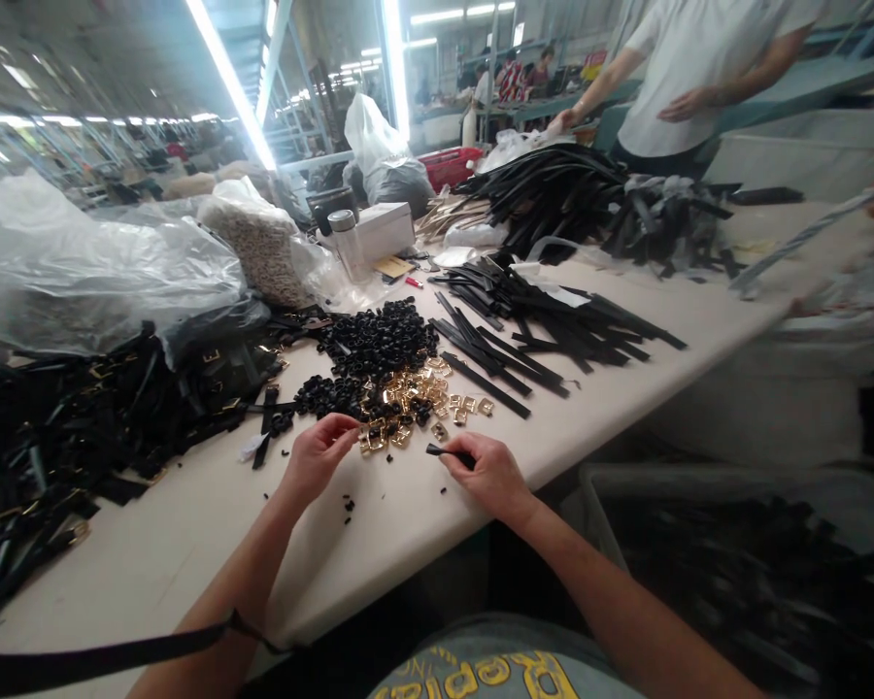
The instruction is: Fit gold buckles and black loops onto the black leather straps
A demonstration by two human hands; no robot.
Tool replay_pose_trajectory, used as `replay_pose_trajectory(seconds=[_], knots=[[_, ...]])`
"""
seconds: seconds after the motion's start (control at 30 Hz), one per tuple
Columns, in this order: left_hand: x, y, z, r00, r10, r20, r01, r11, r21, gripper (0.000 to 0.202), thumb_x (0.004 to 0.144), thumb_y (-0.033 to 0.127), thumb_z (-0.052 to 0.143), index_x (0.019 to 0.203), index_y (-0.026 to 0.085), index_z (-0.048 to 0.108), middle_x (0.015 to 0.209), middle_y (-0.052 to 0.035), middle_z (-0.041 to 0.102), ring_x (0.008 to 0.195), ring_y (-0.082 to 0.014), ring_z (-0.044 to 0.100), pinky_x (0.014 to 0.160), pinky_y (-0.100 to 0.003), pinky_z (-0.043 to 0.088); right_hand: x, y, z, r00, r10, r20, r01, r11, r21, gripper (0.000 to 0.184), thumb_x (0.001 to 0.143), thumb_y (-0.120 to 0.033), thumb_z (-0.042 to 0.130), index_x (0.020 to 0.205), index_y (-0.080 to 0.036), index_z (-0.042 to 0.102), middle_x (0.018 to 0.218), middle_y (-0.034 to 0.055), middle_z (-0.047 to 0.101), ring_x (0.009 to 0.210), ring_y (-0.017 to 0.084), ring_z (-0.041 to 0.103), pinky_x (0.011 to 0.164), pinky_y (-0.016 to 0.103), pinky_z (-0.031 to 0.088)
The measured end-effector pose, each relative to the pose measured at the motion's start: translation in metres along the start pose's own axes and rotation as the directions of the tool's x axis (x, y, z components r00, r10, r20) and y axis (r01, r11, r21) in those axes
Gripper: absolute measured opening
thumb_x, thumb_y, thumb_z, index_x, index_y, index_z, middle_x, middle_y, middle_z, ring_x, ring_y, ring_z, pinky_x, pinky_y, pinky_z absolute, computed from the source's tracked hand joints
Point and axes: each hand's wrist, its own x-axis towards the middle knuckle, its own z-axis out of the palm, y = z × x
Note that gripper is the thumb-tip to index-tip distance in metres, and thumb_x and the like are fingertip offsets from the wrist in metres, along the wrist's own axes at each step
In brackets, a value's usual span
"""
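My left hand (pixel 321 454) is closed in a pinch, its fingertips at a gold buckle (pixel 374 436) on the near edge of a small heap. In my right hand (pixel 489 474) is a black strap (pixel 437 449), gripped close to its end, which points left toward the buckles. More gold buckles (pixel 460 406) lie loose between the two hands. Behind them is a pile of small black loops (pixel 383 335), partly mixed in with the buckles. Flat black straps (pixel 487 386) are fanned out beyond my right hand.
Buckled black straps (pixel 117 417) are heaped at left beneath clear plastic bags (pixel 94 262). A glass bottle (pixel 348 248) and white box (pixel 385 231) stand at the back. Longer black strips (pixel 554 184) lie near a person in white (pixel 670 87). A bin (pixel 735 476) stands below the table's right edge.
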Motion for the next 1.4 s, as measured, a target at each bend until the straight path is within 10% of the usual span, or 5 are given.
replay_pose_trajectory(seconds=[0.27,0.57,1.07,1.27,1.4], knots=[[0.014,0.011,-0.040,0.980,0.201,0.002,-0.169,0.821,0.545,0.012,0.080,0.030,0.060,0.079,0.023,0.070,0.074,-0.0018,0.067,0.065,-0.0178,0.060,0.063,-0.028,0.042,-0.001,0.003,0.001,0.999,-0.032,0.030,0.033,0.999,-0.027,0.006,0.083,-0.022,0.061,0.080,-0.021,0.067,0.078,0.0023,0.070,0.074,0.018,0.066,0.070,0.028,0.046],[0.023,0.015,0.011,0.976,0.134,0.173,-0.215,0.740,0.638,0.010,0.080,0.028,0.063,0.078,0.021,0.069,0.078,-0.0024,0.063,0.066,-0.0167,0.058,0.063,-0.028,0.039,-0.003,0.003,0.002,0.999,-0.025,0.031,0.027,0.997,-0.073,0.006,0.084,-0.023,0.062,0.079,-0.021,0.066,0.080,0.0020,0.070,0.075,0.018,0.065,0.071,0.027,0.046],[0.022,0.021,0.027,0.971,0.073,0.228,-0.216,0.674,0.707,0.010,0.079,0.023,0.064,0.087,0.022,0.068,0.084,-0.0018,0.065,0.076,-0.0179,0.061,0.069,-0.028,0.042,-0.004,0.004,0.005,0.999,-0.017,0.041,0.021,0.995,-0.095,0.005,0.083,-0.022,0.063,0.083,-0.021,0.068,0.084,0.0015,0.072,0.078,0.017,0.066,0.072,0.025,0.045],[0.020,0.022,0.022,0.982,0.098,0.164,-0.184,0.721,0.669,0.010,0.070,0.017,0.067,0.068,0.020,0.058,0.074,-0.0007,0.060,0.069,-0.0172,0.055,0.063,-0.028,0.037,-0.003,0.004,0.004,1.000,-0.011,0.018,0.012,0.997,-0.078,0.004,0.083,-0.022,0.064,0.083,-0.021,0.068,0.084,0.0018,0.072,0.078,0.017,0.066,0.072,0.026,0.045],[0.010,0.018,0.017,0.998,0.067,0.021,-0.070,0.916,0.395,0.018,0.069,0.025,0.070,0.063,0.019,0.055,0.063,0.0016,0.056,0.060,-0.0144,0.051,0.058,-0.027,0.037,-0.001,-0.001,0.004,1.000,-0.011,0.001,0.011,0.998,-0.054,0.003,0.083,-0.022,0.065,0.082,-0.021,0.068,0.081,0.0015,0.071,0.077,0.017,0.066,0.072,0.026,0.045]])
